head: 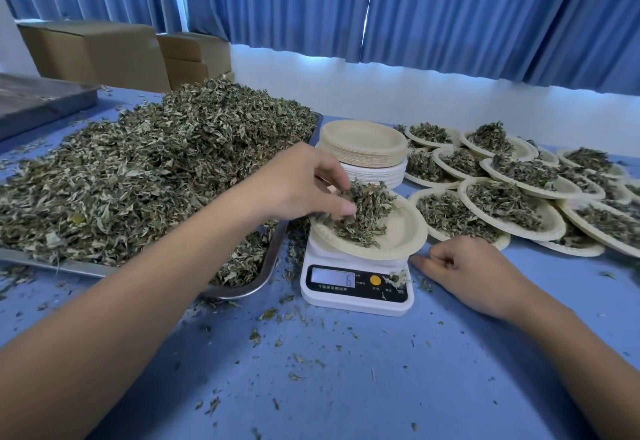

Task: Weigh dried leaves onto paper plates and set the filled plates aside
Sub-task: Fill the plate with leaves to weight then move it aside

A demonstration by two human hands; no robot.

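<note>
Dried-leaf clump lies on the paper plate atop the kitchen scale. I see the left hand grasping the clump from its left side, fingers and thumb curled round it. The right hand rests on the blue table just right of the scale, loosely curled, holding nothing. A heaped steel tray lies to the left and filled plates to the right.

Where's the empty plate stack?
Head view, centre: the empty plate stack sits behind the scale, between the leaf tray, left, and the filled plates, right.
</note>
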